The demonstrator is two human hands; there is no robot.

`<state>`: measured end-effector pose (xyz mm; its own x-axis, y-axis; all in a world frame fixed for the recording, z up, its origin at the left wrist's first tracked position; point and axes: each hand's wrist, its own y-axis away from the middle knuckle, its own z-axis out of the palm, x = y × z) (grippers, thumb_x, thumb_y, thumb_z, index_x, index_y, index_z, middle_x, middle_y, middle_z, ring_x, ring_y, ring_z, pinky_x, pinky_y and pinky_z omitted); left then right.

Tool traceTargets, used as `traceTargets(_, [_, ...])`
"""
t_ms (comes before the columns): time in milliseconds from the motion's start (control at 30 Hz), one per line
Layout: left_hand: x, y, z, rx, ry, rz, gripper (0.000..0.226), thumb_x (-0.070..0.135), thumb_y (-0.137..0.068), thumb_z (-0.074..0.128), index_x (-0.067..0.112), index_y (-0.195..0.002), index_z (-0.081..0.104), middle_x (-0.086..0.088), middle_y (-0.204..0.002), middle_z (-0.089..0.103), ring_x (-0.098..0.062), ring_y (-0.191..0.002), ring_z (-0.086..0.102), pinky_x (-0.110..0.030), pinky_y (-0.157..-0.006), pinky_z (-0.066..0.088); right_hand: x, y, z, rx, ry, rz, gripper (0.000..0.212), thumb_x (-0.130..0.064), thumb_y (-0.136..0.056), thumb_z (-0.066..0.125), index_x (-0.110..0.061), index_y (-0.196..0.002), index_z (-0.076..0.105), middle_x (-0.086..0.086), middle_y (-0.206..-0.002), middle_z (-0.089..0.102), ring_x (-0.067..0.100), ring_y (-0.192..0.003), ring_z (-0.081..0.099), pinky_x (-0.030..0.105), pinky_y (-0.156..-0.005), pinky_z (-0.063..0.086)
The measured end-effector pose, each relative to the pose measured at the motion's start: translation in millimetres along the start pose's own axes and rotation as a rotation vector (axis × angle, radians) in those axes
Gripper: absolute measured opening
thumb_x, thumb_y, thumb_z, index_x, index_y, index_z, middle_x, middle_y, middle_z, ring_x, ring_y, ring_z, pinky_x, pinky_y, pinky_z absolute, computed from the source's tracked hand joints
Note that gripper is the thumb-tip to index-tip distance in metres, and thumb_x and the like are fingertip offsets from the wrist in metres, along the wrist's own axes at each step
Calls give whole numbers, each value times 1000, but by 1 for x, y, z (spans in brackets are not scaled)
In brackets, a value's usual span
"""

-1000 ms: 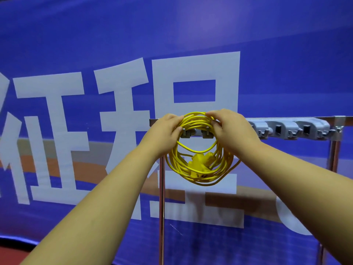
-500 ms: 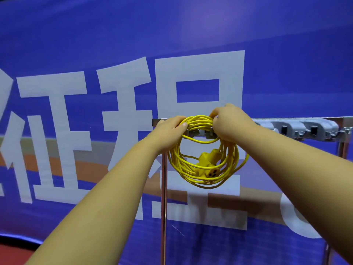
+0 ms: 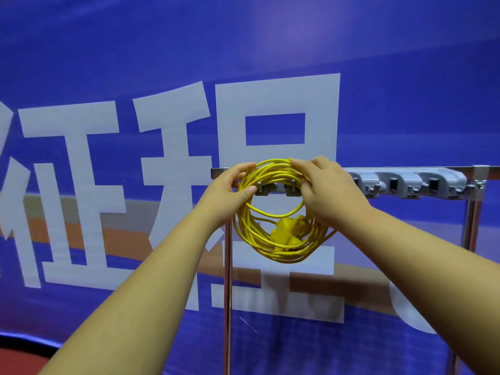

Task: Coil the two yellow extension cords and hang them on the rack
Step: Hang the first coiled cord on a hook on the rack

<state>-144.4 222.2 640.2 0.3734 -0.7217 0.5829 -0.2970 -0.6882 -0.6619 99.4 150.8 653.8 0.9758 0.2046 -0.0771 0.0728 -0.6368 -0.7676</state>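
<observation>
A coiled yellow extension cord (image 3: 281,247) hangs in a loop in front of the metal rack (image 3: 405,169), its top strands lying over the leftmost grey hooks (image 3: 277,187). Its yellow plug ends dangle inside the lower part of the coil. My left hand (image 3: 227,189) grips the coil's upper left, thumb in front of the strands. My right hand (image 3: 328,190) holds the upper right of the coil with fingers curled over the top. Only one cord is in view.
A grey holder strip (image 3: 405,184) with several free hooks runs along the rack's bar to the right. Chrome posts (image 3: 227,293) stand at the rack's left and right. A blue banner (image 3: 135,63) with large white characters fills the background close behind.
The coil's top has been raised and spread over the left hooks. Both hands shifted slightly along the top of the coil and keep hold of it.
</observation>
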Motion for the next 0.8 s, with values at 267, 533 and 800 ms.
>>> traceTargets(267, [2, 4, 5, 60, 14, -5, 50, 24, -94, 76, 40, -137, 56, 10, -133, 61, -12, -120, 60, -35, -90, 62, -12, 10, -2, 13, 24, -38, 54, -22, -101, 56, -33, -152, 44, 6, -136, 56, 31, -115, 55, 48, -93, 51])
traceTargets(533, [6, 6, 11, 90, -100, -33, 52, 27, -94, 76, 27, -141, 53, 4, -137, 57, -13, -119, 58, -18, -80, 50, -14, 12, -2, 14, 7, -42, 53, -20, -100, 56, -36, -150, 45, 5, -141, 54, 31, -120, 54, 51, -96, 52])
traceTargets(800, [9, 7, 15, 90, -191, -32, 55, 33, -91, 80, 27, -138, 54, 2, -135, 53, -14, -116, 57, -14, -75, 47, -13, 17, -4, -12, -6, -42, 58, -22, -100, 58, -40, -153, 42, 5, -145, 51, 31, -125, 52, 53, -98, 52])
